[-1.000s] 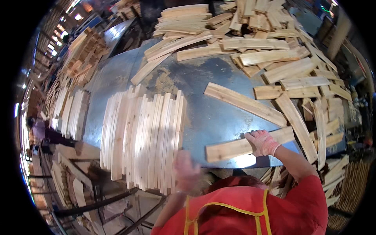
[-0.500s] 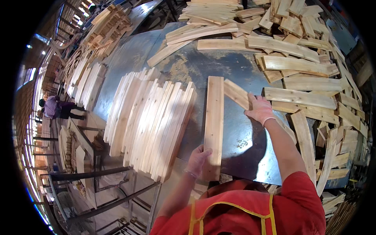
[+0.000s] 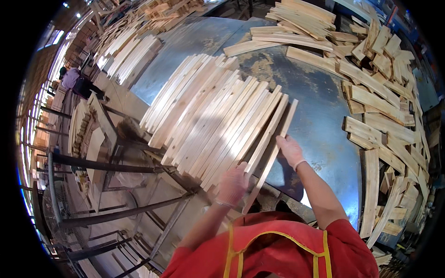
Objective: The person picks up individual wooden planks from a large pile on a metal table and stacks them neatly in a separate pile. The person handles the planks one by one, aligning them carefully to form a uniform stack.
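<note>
Left hand: gloved hand [image 3: 232,186] with fingers closed on the near end of the inner board [image 3: 267,133].
Right hand: gloved hand [image 3: 290,150] gripping the outer board [image 3: 268,162] partway along, from its right side.
Held boards: both slant alongside the right end of the row, narrow edges up, a slim gap between them; the outer one reaches nearer the person's body.
Row of boards: pale boards [image 3: 199,116] packed side by side on edge, at the bench's near left side.
Bench: grey, worn metal top [image 3: 320,143], bare right of the hands.
Right side: loose boards [image 3: 378,104] lying crisscross.
Far side: a stack of boards [image 3: 301,18].
Left: another row [image 3: 134,58], a dark metal frame [image 3: 116,167], and a bending person [image 3: 71,78] well apart.
</note>
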{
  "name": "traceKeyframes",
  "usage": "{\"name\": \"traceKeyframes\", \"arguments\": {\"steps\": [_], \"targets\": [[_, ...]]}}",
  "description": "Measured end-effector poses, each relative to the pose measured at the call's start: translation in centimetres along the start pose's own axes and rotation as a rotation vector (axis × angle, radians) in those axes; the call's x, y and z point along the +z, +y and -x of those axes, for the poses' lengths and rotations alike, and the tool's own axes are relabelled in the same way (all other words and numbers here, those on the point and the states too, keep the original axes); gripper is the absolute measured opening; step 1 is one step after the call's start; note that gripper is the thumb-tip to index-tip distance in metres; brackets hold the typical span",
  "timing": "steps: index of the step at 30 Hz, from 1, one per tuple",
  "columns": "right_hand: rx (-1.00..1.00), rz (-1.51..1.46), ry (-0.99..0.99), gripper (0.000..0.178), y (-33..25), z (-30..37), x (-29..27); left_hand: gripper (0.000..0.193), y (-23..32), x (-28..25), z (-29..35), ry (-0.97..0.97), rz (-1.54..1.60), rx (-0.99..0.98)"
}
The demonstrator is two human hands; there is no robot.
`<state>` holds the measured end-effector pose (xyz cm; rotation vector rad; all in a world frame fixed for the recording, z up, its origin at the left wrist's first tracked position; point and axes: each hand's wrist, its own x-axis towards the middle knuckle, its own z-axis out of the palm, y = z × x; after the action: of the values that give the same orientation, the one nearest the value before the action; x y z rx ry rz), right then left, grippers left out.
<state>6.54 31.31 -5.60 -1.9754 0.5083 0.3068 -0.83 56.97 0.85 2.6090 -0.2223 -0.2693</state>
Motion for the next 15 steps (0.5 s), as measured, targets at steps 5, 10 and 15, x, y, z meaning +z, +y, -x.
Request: {"name": "traceKeyframes", "arguments": {"steps": [5,10,15], "targets": [[0.129,-0.335,0.021,0.039,-0.7,-0.9,2.8,0.028,-4.7,-2.6,1.8,0.082,-0.088,0.036],[0.101,-1.033,0.041,0.034,3.6,0.1,-1.1,0.053,-6.0,-4.0,3.8,0.120,0.104,0.181],[0.012,-1.440,-0.112,0.039,4.1,1.8,-4.2,0.054,0.5,-4.1,1.1,-0.351,0.239,0.208]]}}
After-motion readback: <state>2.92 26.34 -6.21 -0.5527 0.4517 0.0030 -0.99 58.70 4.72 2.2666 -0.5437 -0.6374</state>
